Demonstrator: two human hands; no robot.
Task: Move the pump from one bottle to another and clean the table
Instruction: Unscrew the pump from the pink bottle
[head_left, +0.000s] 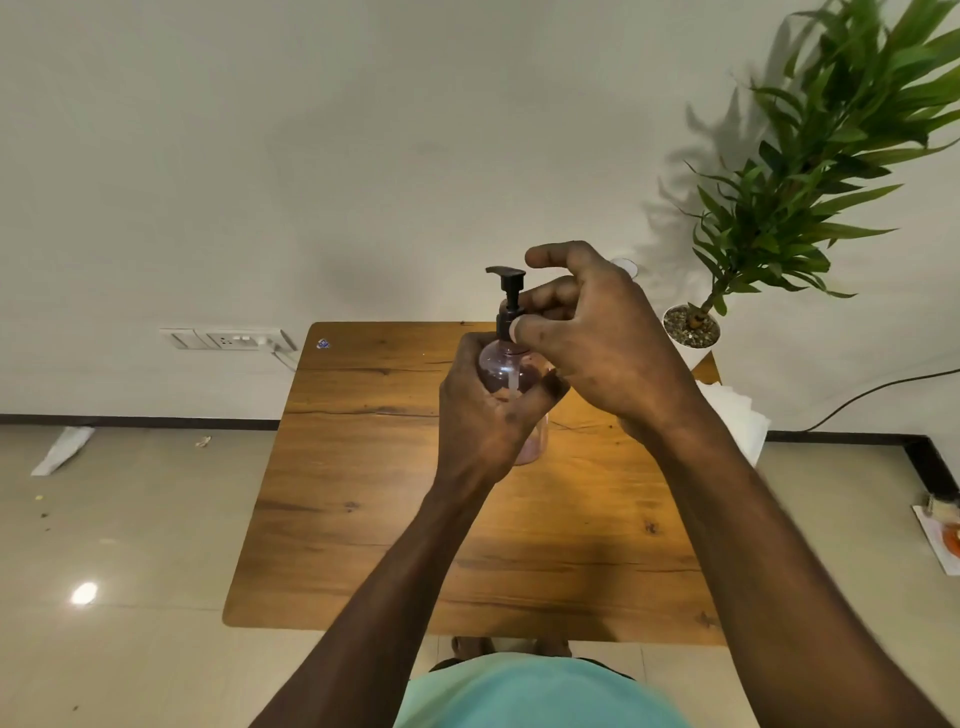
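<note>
Above the wooden table (363, 519), the left hand (483, 421) wraps the clear pink bottle (506, 371) while the right hand (592, 343) pinches the black pump (508, 301) collar. A cross-threaded turn could jam it, or a loose hold tip the bottle. White tissues (737, 410) and a potted plant (779, 208) sit at the table's right edge; litter dots the tiled floor (130, 519)

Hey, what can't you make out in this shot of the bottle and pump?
Head view only:
- Pump collar: right hand fingers cover it, so seating unclear.
- Bottle lower half: left hand hides it.
- White object behind the right hand: mostly hidden, unidentifiable.
- Tissues: partly behind the right wrist.
</note>
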